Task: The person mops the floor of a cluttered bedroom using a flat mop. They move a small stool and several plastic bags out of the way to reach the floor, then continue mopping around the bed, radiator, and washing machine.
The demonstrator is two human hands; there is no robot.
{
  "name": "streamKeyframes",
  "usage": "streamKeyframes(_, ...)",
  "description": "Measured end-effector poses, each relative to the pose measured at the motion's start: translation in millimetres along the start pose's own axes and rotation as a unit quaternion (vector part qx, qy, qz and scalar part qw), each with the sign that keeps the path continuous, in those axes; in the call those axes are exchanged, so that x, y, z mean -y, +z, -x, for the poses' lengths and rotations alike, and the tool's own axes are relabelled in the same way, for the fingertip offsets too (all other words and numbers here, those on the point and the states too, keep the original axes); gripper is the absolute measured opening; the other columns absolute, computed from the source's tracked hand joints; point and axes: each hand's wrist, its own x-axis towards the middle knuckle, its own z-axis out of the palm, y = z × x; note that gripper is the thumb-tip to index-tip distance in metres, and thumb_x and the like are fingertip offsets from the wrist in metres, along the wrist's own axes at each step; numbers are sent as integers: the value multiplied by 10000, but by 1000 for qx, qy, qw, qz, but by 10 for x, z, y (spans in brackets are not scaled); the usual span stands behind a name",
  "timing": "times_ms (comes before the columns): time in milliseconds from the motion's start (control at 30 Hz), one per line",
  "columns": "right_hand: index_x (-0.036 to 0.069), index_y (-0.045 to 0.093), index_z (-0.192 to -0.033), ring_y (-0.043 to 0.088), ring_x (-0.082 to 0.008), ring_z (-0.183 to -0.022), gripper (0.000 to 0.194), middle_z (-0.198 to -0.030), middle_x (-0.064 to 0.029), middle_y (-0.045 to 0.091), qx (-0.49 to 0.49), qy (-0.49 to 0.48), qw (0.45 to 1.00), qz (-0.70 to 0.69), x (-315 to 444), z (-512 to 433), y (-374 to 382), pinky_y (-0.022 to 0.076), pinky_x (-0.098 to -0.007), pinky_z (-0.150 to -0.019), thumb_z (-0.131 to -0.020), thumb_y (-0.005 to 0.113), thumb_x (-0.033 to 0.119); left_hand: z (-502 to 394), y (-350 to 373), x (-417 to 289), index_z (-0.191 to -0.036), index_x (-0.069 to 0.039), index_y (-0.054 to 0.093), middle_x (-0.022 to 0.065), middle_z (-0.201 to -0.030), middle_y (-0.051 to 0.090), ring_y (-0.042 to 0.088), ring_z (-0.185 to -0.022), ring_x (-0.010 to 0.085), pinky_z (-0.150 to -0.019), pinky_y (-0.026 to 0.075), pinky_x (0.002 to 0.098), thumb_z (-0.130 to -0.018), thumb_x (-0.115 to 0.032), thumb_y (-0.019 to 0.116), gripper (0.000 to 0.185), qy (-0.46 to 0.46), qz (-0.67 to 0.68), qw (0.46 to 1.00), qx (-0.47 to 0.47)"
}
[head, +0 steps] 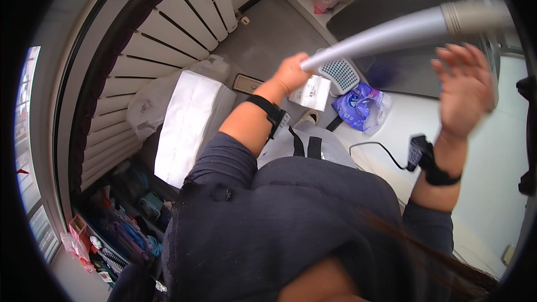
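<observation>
My left hand (293,72) is closed around the narrow end of a long silver-coloured tube (377,40). The tube slants up to the right across the view, and motion blurs its far end, where a beige ribbed collar (453,17) sits. What the tube belongs to cannot be told. Below that far end, my right hand (465,86) is raised with its fingers apart and nothing in it. Each wrist wears a black strap, and a dark device with a cable (415,153) is on the right one.
A large white pack (191,123) stands left of my left arm, before a white radiator (138,67). On the floor ahead are a small white packet (311,93), a step stool with a dotted top (340,74) and a purple plastic bag (361,107). Open storage with mixed items (126,222) lies lower left.
</observation>
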Motion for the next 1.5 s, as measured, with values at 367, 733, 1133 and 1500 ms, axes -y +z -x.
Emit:
streamKeyframes(367, -64, 568, -1026, 596, -266, -597, 787, -834, -177, 617, 281, 513, 669, 459, -3543, 748, -184, 483, -361, -496, -677, 573, 641, 0, -863, 398, -772, -61, 451, 18, -631, 492, 493, -572, 112, -537, 415, 253, -802, -103, 507, 76, -44, 127, 955, -264)
streamKeyframes(733, 32, 564, -1119, 503, -293, -1090, 534, -1162, -158, 537, 332, 565, 549, 518, -4937, 907, -129, 388, -359, -911, -813, 486, 462, 143, -768, 365, -793, -81, 371, 30, -602, 409, 408, -577, 140, -691, 411, 332, -836, -133, 487, 134, -22, 176, 946, -271)
streamKeyframes(1133, 44, 611, -988, 548, -347, -993, 255, -1046, -197, 580, 311, 404, 642, 573, -4469, 164, -511, 436, -403, -845, -825, 485, 195, 83, -914, 546, -805, -70, 386, 25, -634, 475, 448, -601, 107, -611, 409, 257, -844, -105, 492, 118, -24, 198, 937, -285)
streamKeyframes(1500, 24, 635, -899, 570, -360, -918, 263, -955, -211, 601, 319, 240, 708, 582, -4374, -1657, 163, 450, -426, -807, -817, 502, 236, 78, -1040, 551, -794, -70, 369, 36, -628, 467, 437, -597, 119, -610, 405, 257, -847, -139, 505, 162, -48, 198, 934, -295)
